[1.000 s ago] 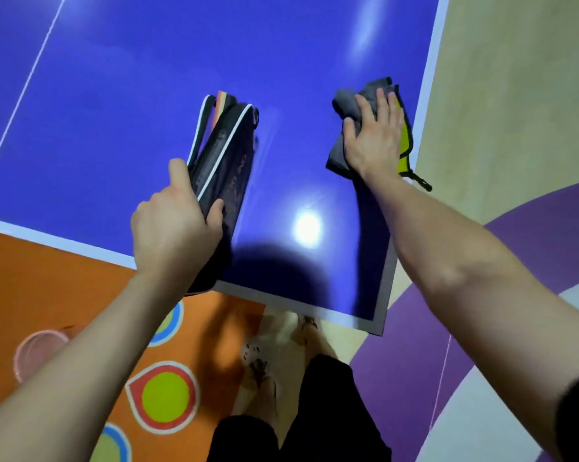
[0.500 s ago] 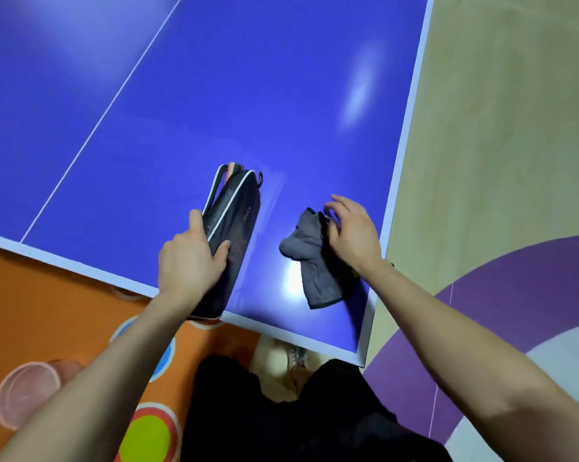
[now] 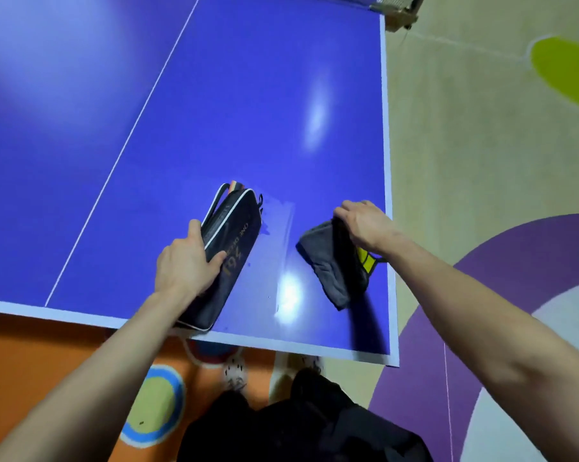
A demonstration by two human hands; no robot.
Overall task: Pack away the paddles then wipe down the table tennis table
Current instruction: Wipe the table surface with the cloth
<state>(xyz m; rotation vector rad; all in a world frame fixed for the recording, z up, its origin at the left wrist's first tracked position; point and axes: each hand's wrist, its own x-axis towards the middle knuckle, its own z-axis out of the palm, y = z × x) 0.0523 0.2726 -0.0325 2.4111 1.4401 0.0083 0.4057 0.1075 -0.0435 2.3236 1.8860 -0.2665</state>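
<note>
Grey cloth (image 3: pixel 328 265) nearer table (image 3: pixel 248 111) corner

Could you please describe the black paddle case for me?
The paddle case is a black, soft-looking fabric pouch with white piping and gold lettering. Its far end gapes, showing coloured edges inside. It appears propped on its long edge on the blue table, near end at the table's near edge. The left hand grips it, thumb across the lettered side.
</note>
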